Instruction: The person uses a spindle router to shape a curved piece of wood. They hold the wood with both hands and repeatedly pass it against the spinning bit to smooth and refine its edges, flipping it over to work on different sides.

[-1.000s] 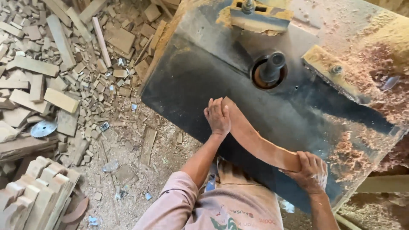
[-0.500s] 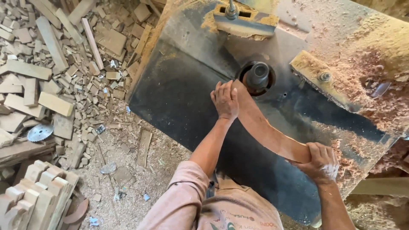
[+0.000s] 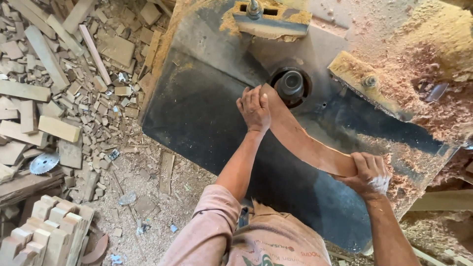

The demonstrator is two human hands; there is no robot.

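A: Head view, looking down. Left hand (image 3: 254, 109) flat, fingers together, pressing on far end of curved wood piece (image 3: 305, 140). Right hand (image 3: 368, 173) wrapped around near end, fingers curled over top, dusted with sawdust.

B: Location of the piece?

A: Lying on dark metal tabletop (image 3: 197, 113), running diagonally from right hand up to left. Far end touching or just beside the round cutter spindle (image 3: 290, 83) in the tabletop opening; exact contact hidden by left hand.

B: Surroundings?

A: Thick reddish sawdust (image 3: 419, 74) piled over right side of tabletop. Metal fence block (image 3: 271, 22) at far edge, caked in dust. Angled guide bar with bolt (image 3: 369, 81) right of spindle. Floor left of machine littered with wood offcuts (image 3: 59, 83). Circular saw blade (image 3: 44, 162) lying among them. Stack of pale cut blocks (image 3: 44, 231) at lower left. Pink sleeve (image 3: 212, 231) on left arm.
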